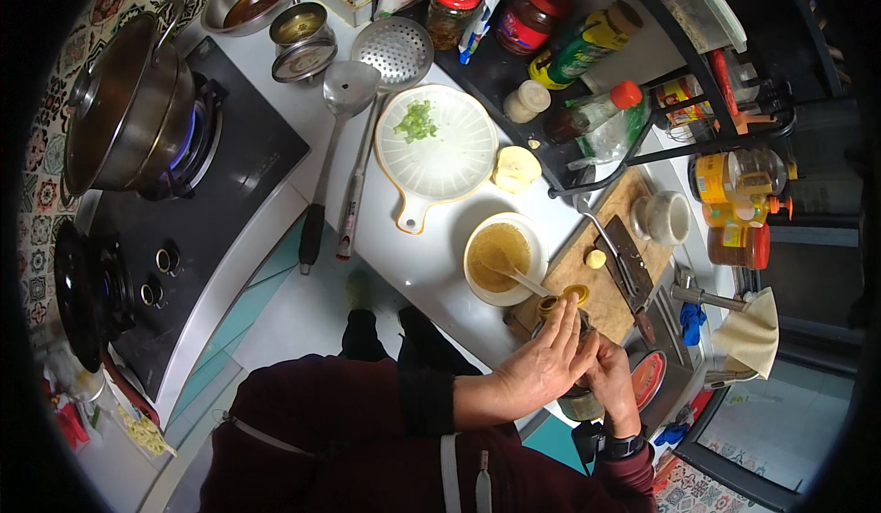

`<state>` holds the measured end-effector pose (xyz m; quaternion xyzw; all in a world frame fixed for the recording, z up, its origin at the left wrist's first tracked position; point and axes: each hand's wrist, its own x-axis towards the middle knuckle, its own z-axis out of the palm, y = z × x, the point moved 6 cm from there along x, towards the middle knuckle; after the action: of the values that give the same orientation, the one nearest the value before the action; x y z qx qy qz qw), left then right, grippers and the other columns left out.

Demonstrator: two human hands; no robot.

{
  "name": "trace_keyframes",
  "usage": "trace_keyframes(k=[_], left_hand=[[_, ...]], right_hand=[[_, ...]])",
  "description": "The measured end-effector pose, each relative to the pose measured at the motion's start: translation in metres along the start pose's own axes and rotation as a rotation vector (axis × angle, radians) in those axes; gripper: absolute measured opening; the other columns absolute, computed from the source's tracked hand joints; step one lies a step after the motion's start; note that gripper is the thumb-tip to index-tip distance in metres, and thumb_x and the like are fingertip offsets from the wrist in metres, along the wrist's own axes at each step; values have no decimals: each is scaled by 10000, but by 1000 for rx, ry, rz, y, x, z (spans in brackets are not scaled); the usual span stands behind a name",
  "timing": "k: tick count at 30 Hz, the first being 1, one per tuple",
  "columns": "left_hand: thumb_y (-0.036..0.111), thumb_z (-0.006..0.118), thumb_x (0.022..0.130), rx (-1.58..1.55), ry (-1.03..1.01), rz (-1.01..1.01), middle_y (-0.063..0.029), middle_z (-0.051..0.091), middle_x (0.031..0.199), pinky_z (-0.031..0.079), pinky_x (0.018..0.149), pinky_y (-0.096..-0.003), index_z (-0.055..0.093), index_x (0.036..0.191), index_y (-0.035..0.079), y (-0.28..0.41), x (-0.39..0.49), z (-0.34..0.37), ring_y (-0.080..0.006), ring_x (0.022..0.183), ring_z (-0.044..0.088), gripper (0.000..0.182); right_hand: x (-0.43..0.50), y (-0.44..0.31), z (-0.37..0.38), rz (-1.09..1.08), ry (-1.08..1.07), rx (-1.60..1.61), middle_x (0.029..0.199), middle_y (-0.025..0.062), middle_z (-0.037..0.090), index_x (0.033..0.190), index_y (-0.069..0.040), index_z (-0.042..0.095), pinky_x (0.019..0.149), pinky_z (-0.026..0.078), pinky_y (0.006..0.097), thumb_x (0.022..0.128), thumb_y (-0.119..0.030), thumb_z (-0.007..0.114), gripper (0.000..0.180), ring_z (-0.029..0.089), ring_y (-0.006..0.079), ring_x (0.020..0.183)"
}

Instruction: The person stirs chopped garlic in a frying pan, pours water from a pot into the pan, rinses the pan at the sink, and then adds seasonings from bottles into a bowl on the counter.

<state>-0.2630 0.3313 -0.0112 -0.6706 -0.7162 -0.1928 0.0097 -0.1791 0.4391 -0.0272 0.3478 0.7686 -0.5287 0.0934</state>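
Observation:
A dark bottle or jar (581, 405), mostly hidden by the hands, is held over the near edge of the cutting board. My right hand (614, 375), with a watch at its wrist, is closed around its side. My left hand (540, 361) lies across it with nearly straight fingers; its grip is hidden. By the left fingertips are an open brownish mouth (547, 304) and a yellow round cap (577, 295). Just beyond stands a white bowl (540, 238) of yellowish-brown liquid, a spoon (526, 282) leaning in it.
A lidded steel pot (131, 110) sits over a blue flame on the gas stove (255, 134). Chopped scallions (416, 122) lie on a white handled plate (447, 172). A cleaver (630, 265) and a peeled yellow piece (595, 259) rest on the wooden cutting board (612, 306). A spatula (330, 141) overhangs the counter edge.

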Motion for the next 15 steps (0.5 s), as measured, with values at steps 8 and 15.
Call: trace_keyframes(k=[8, 15], left_hand=[[301, 438, 884, -20, 43, -33, -289, 573, 1194, 256, 1097, -567, 481, 1289, -25, -3, -1, 1, -524, 1264, 405, 522], [290, 442, 882, -47, 89, -53, -306, 577, 1161, 285, 1083, -566, 498, 1259, -38, -5, -2, 3, -526, 1243, 426, 503]], right_hand=[[3, -2, 1, 14, -16, 1, 716, 4, 517, 858, 4, 530, 622, 428, 252, 925, -385, 611, 403, 437, 94, 672], [5, -4, 3, 28, -30, -17, 724, 1, 512, 865, 1, 531, 624, 422, 247, 934, -360, 604, 375, 426, 93, 678]])
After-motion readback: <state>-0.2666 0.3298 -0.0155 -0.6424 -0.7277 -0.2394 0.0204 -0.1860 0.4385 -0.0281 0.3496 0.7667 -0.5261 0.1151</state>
